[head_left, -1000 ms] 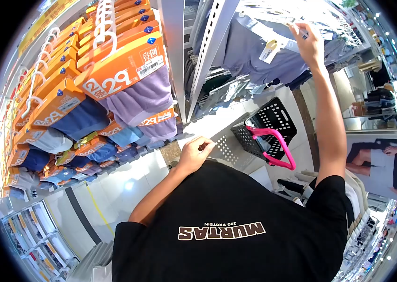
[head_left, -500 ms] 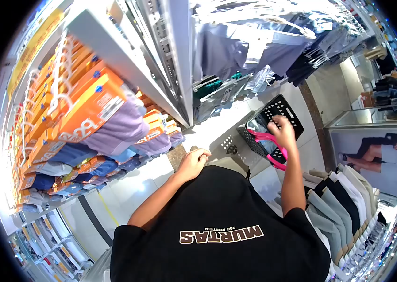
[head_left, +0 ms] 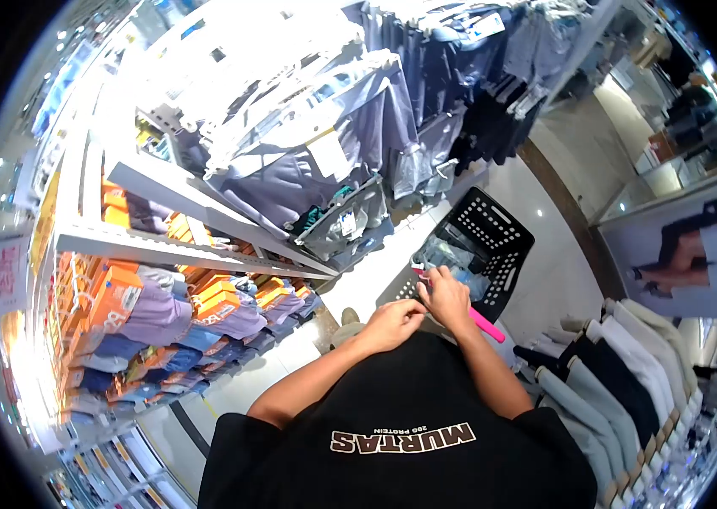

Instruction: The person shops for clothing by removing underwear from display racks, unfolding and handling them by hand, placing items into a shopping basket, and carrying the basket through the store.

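Note:
My right hand point(head_left: 447, 297) is over the near side of a black shopping basket point(head_left: 507, 225), its fingers bent and pressed together. The basket's pink handle point(head_left: 485, 325) runs beneath this hand, and I cannot tell whether the fingers grip it. A small white and red bit point(head_left: 418, 270) shows at the fingertips. My left hand point(head_left: 396, 324) is close beside the right one, fingers curled, with whatever they may hold hidden. Inside the basket lie clear plastic-wrapped items point(head_left: 451, 259), greyish-blue in tone.
Folded clothes on orange cards point(head_left: 112, 301) hang on a rack at left, below a white metal bar point(head_left: 189, 250). Grey-purple garments point(head_left: 290, 174) hang ahead. Jackets on hangers point(head_left: 621, 360) are close at right. Beyond them stands a poster panel point(head_left: 689, 263).
My right hand has come down and left from above the basket, beside my left hand, which moved right. The view has shifted, and the basket's contents show more.

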### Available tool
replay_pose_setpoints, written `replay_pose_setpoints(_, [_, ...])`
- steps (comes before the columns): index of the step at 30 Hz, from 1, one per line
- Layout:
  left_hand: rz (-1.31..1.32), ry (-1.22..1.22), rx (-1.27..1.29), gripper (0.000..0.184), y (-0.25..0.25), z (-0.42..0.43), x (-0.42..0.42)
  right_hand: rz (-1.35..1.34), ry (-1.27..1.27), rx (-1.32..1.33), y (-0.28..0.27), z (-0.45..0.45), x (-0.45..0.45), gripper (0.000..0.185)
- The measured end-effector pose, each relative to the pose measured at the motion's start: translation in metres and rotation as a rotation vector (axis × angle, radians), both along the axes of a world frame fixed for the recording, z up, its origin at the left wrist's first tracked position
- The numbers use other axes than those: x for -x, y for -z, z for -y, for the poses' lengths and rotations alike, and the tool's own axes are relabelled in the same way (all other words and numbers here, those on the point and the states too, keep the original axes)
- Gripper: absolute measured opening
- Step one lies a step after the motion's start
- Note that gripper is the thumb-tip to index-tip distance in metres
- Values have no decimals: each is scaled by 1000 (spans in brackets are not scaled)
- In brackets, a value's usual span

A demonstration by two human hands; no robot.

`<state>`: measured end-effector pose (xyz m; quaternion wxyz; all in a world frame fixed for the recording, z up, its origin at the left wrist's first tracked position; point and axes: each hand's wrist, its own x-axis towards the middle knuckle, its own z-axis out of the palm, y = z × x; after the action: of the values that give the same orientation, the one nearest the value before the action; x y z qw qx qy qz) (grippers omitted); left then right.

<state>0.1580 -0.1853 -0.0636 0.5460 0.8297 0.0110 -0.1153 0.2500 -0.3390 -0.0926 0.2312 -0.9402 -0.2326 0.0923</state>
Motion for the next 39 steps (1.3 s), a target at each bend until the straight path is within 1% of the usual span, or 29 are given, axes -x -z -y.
replay_pose_setpoints(1, [29, 17, 5, 18, -2, 9, -7, 22, -2, -2, 3, 5, -4, 29])
replay_pose_setpoints(2, [61, 19, 26, 18, 11, 19, -10, 42, -27, -14, 7, 8, -9, 28])
replay_pose_setpoints(3, [86, 33, -36, 18, 9, 27, -16, 64, -38, -61, 10, 13, -15, 27])
replay_pose_setpoints(4, [123, 4, -59, 19, 1, 32, -16, 77, -65, -111, 11, 17, -21, 26])
replay_pose_setpoints(6, [144, -61, -13, 20, -9, 33, -20, 54, -44, -82, 5, 17, -33, 23])
replay_pose_setpoints(8, [123, -176, -36, 18, -12, 23, -17, 36, -42, -63, 2, 18, -46, 23])
replay_pose_setpoints(10, [193, -379, -55, 17, -10, 6, -8, 26, -73, -71, -4, 21, -60, 24])
replay_pose_setpoints(11, [268, -473, -106, 17, -5, -9, -2, -8, -66, -40, -8, 21, -64, 25])
replay_pose_setpoints(12, [235, -587, -93, 17, -7, -24, 4, 9, -71, -43, 1, 26, -73, 24])
replay_pose_setpoints(13, [327, -724, -76, 16, -5, -41, 11, 22, -78, -33, 3, 30, -81, 25])
replay_pose_setpoints(14, [415, -826, -145, 15, -8, -62, 18, 35, -81, -23, 4, 32, -88, 25])
replay_pose_setpoints(15, [331, -1012, -39, 12, -22, -77, 26, 47, -87, 0, 3, 36, -96, 25])
replay_pose_setpoints(16, [507, -1153, 20, 8, -31, -95, 34, 43, -81, 8, 2, 38, -102, 25])
replay_pose_setpoints(17, [488, -1298, -38, 8, -48, -115, 48, 46, -91, 19, 3, 41, -109, 24])
replay_pose_setpoints(19, [829, -1519, -169, 9, -65, -159, 76, 55, -101, 32, 5, 44, -124, 24])
replay_pose_setpoints(20, [934, -1632, -216, 13, -81, -177, 92, 36, -84, 64, -1, 43, -126, 24])
replay_pose_setpoints(22, [993, -1859, -473, 22, -120, -206, 119, 61, -93, 57, 4, 45, -138, 25])
replay_pose_setpoints(24, [993, -1906, -400, 37, -150, -230, 136, 73, -93, 85, 6, 48, -150, 26])
replay_pose_setpoints(27, [999, -1837, -514, 48, -177, -267, 141, 39, -84, 91, 1, 50, -156, 28])
replay_pose_setpoints(28, [980, -1700, -258, 56, -188, -278, 139, 47, -90, 90, -2, 50, -163, 29])
replay_pose_setpoints(30, [906, -1673, -125, 55, -196, -276, 133, 49, -92, 78, 3, 51, -167, 30])
replay_pose_setpoints(33, [895, -1479, 131, 47, -204, -274, 143, 59, -96, 33, 10, 54, -172, 30])
replay_pose_setpoints(35, [848, -1437, 215, 40, -211, -269, 147, 80, -85, 13, 27, 64, -179, 30])
replay_pose_setpoints(36, [829, -1422, 248, 37, -214, -266, 151, 90, -89, -2, 32, 59, -181, 30])
replay_pose_setpoints(37, [836, -1435, 196, 35, -218, -265, 155, -35, -37, 24, 16, 52, -175, 29])
replay_pose_setpoints(38, [803, -1437, 151, 37, -223, -261, 161, -32, -39, 37, 12, 51, -171, 29])
replay_pose_setpoints(39, [800, -1399, 143, 37, -226, -262, 164, 46, -62, 20, 25, 55, -178, 32])
